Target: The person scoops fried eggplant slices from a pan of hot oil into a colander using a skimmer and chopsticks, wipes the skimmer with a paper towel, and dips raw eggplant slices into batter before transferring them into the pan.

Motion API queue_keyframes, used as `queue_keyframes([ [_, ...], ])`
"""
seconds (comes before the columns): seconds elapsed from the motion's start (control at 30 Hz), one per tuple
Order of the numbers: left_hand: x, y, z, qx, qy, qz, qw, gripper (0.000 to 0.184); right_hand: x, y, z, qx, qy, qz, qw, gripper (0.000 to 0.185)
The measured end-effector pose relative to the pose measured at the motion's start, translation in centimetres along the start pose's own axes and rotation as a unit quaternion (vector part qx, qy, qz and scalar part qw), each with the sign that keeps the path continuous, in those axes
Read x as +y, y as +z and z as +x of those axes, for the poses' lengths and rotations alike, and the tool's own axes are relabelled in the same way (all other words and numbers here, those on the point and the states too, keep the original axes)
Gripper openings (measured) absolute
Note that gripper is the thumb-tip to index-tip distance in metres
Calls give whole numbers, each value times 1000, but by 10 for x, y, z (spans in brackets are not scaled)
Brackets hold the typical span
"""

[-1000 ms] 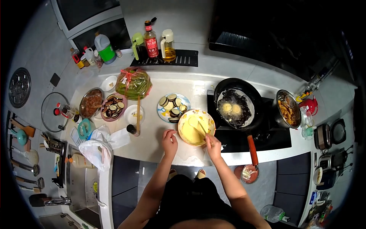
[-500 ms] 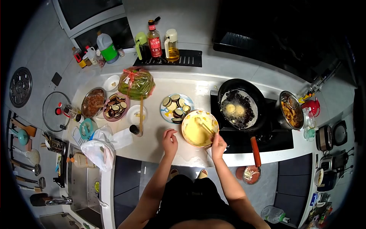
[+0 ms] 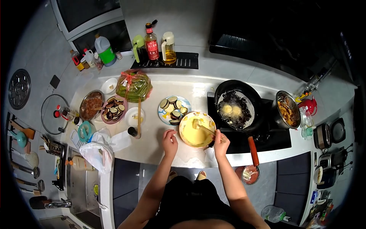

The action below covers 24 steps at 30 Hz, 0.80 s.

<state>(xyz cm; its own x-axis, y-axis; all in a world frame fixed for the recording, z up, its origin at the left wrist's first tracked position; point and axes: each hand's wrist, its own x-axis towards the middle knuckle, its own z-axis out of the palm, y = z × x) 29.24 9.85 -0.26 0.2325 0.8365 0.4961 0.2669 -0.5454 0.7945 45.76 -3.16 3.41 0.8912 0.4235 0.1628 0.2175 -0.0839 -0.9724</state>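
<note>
My right hand is closed on the handle of a light-coloured utensil, whose broad end rests in the yellow batter. The batter fills a patterned bowl near the counter's front edge. Just left of the bowl, my left hand hovers with curled fingers, and what is between them, if anything, is hidden. Behind the bowl, sliced eggplant lies on a blue-rimmed plate. Two round pale pieces sit in oil in the black frying pan on the stove.
A metal pot of fried food stands right of the pan, whose red handle points toward me. On the left are a pink plate of slices, a meat bowl, bagged green vegetables and a white plastic bag.
The utensil's broad end has come into view at the bowl's upper middle, and my right hand has shifted slightly right. The left hand keeps its place and curled shape.
</note>
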Motion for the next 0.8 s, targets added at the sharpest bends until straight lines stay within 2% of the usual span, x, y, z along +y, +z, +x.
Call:
queue_keyframes([
  [0.1,8,0,1,0,-19,-10,1000,21,-26,-13,-8,28,62,83,994,30],
  [0.2,12,3,3,0,-6,-7,1000,21,-18,-23,-17,24,5,73,997,30],
  [0.27,17,4,1,-4,-3,-9,1000,20,-2,-28,-24,-47,-26,-20,998,28],
  [0.37,16,12,-1,-6,18,-21,1000,21,-4,-32,-31,-50,30,-9,998,31],
  [0.5,24,16,-4,-18,14,-37,999,19,-42,-39,-30,11,70,141,987,31],
  [0.63,30,21,-7,-26,17,-21,999,19,-25,-42,-23,-8,156,156,975,34],
  [0.8,34,32,-10,-17,-1,-52,998,21,-8,-62,-9,49,297,265,916,33],
])
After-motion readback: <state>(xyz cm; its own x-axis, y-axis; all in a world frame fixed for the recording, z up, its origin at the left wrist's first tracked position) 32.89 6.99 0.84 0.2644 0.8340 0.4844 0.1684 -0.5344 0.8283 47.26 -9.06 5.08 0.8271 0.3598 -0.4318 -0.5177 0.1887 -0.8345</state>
